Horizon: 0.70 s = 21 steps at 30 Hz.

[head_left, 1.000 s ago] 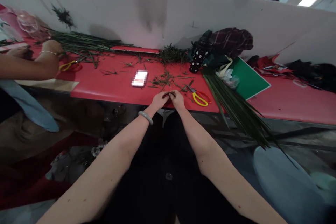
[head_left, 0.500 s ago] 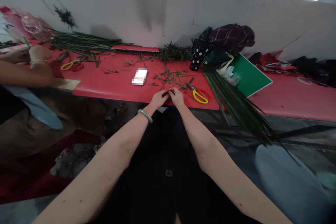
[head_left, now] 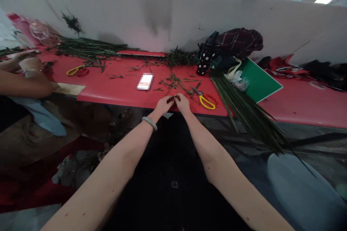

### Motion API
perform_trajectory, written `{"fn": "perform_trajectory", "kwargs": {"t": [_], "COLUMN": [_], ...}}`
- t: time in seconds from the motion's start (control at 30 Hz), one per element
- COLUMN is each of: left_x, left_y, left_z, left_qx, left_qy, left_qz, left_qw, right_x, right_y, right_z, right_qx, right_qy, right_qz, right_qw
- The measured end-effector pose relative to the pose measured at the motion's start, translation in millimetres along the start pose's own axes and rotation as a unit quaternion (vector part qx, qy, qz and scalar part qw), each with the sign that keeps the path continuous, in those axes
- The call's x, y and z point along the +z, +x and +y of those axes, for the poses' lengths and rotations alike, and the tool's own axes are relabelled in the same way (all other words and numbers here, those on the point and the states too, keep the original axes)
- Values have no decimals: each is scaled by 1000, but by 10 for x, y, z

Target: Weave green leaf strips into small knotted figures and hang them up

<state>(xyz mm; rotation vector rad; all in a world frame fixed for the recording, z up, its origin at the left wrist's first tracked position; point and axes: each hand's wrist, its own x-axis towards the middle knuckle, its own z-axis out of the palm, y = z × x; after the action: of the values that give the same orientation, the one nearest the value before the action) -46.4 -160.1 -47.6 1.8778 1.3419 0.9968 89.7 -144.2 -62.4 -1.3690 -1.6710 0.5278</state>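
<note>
Close together at the table's front edge, my two hands pinch a small dark piece of leaf point(head_left: 174, 98). My left hand point(head_left: 163, 105), below a pale bangle, grips it from one side. My right hand point(head_left: 183, 104) has its fingers closed on the other side. Fingers cover most of the piece, so its shape cannot be made out. Just to the right lie scissors point(head_left: 207, 102) with yellow and red handles. Cut green leaf scraps point(head_left: 175, 80) are scattered beyond my hands. A lit phone point(head_left: 145, 82) lies to the left.
Long green leaves point(head_left: 249, 119) hang over the edge of the red table point(head_left: 114, 94) at right. Behind them are a flowered bottle point(head_left: 204, 61) and a green board point(head_left: 257, 83). Another person's arm point(head_left: 24, 79), more scissors point(head_left: 77, 71) and a leaf bundle point(head_left: 92, 47) are at left.
The whole view has shifted slightly downward in the picture. My hands keep their closed hold on the leaf piece. At left, the other person's hands have moved a little to the left.
</note>
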Motion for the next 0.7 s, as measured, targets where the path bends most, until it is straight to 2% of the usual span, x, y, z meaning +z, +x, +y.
{"fn": "perform_trajectory", "kwargs": {"t": [0.17, 0.33, 0.53, 0.7], "left_x": [30, 58, 173, 246], "left_y": [4, -26, 11, 74], "left_z": [-54, -62, 40, 118], "left_qx": [8, 4, -31, 18], "left_qy": [-32, -11, -97, -54], "left_qz": [10, 60, 93, 81], "left_qw": [999, 998, 990, 995], "right_x": [22, 26, -236, -370], "right_y": [-27, -47, 58, 87], "right_z": [12, 8, -265, -445], "right_qx": [-19, -14, -42, -27], "right_qy": [-8, 93, 124, 177], "right_qz": [17, 55, 37, 55], "right_qw": [1000, 994, 991, 982]}}
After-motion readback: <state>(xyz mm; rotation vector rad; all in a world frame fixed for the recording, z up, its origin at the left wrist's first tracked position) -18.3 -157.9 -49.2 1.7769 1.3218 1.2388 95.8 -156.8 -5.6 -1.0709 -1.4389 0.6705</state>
